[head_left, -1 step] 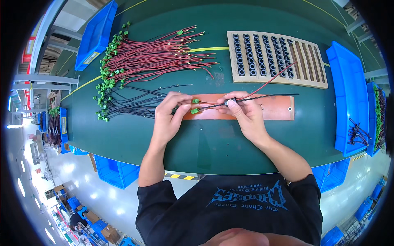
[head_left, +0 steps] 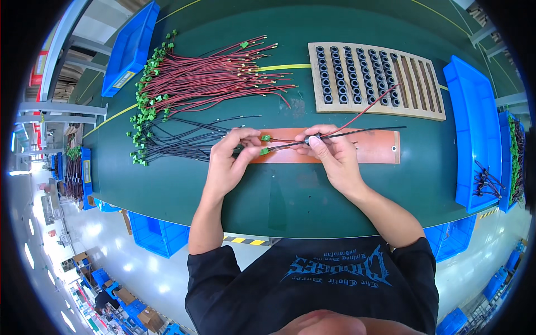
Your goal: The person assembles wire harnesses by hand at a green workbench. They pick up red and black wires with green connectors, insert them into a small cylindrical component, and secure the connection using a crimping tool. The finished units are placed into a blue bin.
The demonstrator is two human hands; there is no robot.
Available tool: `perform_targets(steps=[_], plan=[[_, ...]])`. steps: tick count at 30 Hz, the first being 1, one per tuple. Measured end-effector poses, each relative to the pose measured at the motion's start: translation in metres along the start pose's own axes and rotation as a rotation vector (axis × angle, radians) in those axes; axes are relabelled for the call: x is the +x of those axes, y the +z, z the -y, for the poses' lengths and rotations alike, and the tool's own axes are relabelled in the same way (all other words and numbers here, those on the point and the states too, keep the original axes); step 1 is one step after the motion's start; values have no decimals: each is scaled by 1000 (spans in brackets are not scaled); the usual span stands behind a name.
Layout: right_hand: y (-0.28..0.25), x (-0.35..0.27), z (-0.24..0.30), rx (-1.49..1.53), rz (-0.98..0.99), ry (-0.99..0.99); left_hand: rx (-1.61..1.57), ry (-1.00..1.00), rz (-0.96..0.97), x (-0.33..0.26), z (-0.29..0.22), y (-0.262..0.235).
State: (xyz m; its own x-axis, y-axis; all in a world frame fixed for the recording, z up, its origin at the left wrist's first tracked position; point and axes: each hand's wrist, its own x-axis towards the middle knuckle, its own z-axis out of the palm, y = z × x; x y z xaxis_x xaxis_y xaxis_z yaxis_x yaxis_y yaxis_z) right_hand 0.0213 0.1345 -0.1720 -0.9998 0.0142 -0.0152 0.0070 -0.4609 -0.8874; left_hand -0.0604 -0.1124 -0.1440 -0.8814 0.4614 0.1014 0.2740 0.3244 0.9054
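Slightly, L hand [head_left: 230, 155] nudged nearer plug [head_left: 264, 151], grip unclear; R hand [head_left: 333, 153] pinches ring [head_left: 314, 139] & wires [head_left: 379, 129], so prob. still mid-step.

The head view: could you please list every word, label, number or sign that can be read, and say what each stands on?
Blue lettering on the black T-shirt: large words legible, but I won't copy printed wording.
Label on the upper-left blue bin: too small to read.
Label on the far-left blue bin: too small to read.
Dark marks on the orange strip: too small to read.
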Motion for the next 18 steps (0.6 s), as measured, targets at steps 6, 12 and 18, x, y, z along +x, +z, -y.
perform_targets(steps=[6, 12, 18], plan=[[2, 0, 1, 3, 7, 12, 312, 301, 33, 1, -2, 1], [1, -1, 0, 21, 39, -4, 166, 240, -28, 2, -5, 7], [0, -1, -2, -6, 35, -16, 159, 253, 46, -1, -6, 5]])
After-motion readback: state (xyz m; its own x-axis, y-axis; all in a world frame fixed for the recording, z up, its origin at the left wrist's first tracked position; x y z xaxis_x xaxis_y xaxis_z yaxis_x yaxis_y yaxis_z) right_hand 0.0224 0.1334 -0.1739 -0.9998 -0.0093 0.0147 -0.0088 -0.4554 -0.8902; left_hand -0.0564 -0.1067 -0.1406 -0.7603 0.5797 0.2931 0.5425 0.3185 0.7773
